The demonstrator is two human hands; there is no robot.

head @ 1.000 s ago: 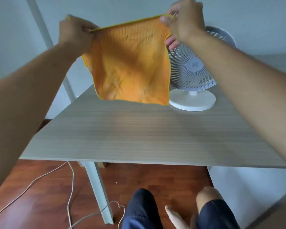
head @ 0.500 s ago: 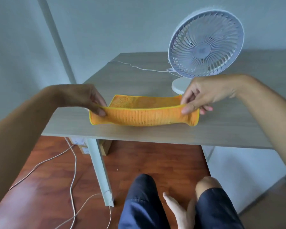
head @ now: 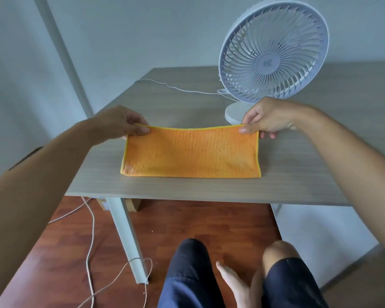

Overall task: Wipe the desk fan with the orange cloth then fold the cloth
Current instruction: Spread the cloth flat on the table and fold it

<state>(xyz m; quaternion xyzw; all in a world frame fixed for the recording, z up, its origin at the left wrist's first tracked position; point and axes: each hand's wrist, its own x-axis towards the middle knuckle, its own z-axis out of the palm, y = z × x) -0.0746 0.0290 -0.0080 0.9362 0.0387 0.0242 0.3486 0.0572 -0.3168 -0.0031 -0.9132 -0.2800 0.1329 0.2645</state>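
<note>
The orange cloth (head: 191,152) lies flat on the wooden desk (head: 209,187), folded in half into a wide rectangle with its fold toward the front edge. My left hand (head: 122,122) pinches the far left corner of the cloth. My right hand (head: 267,117) pinches the far right corner. The white desk fan (head: 273,52) stands upright on its round base (head: 233,112) just behind my right hand, its grille facing me.
The fan's white cord (head: 178,87) runs across the back of the desk. Below, a white desk leg (head: 127,238) stands on the red-brown floor with loose cables (head: 90,247) beside it. My knees (head: 236,270) are under the front edge. A grey wall is behind.
The cloth came down from hanging open in the air onto the desk and was folded in half; both hands carried its top edge down and then away to the far side.
</note>
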